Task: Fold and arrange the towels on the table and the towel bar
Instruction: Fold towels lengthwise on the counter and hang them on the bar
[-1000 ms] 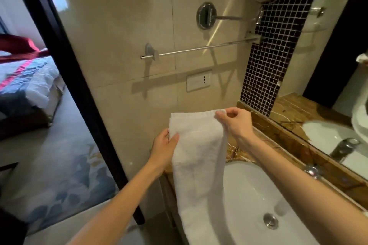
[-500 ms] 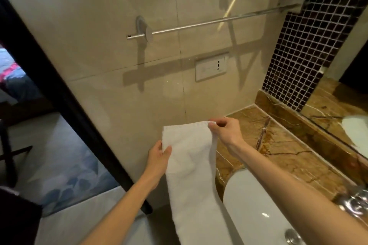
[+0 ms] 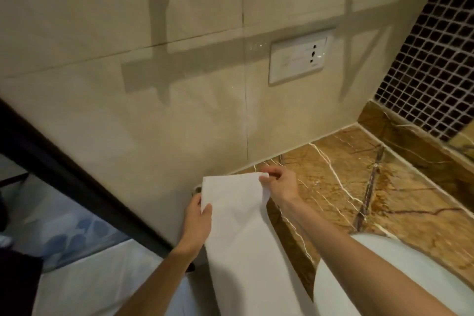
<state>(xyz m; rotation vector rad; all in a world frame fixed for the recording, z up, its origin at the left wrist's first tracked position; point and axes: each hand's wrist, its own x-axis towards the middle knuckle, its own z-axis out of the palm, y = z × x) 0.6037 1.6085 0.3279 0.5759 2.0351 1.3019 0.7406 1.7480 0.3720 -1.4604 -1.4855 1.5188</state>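
Both hands hold white towel (image 3: pixel 238 215) up by top corners, just left of brown bench (image 3: pixel 359 187). Left hand (image 3: pixel 197 223) and right hand (image 3: pixel 280 187) fingers pinch edge, so towel hangs flat for folding.

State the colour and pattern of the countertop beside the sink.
Brown marble countertop with white and dark veins, shown in the head view.

Left hand (image 3: pixel 197 223): bare, my forearm uncovered down to 6 o'clock.
Right hand (image 3: pixel 280 187): bare (forearm likewise, toward 4 o'clock).
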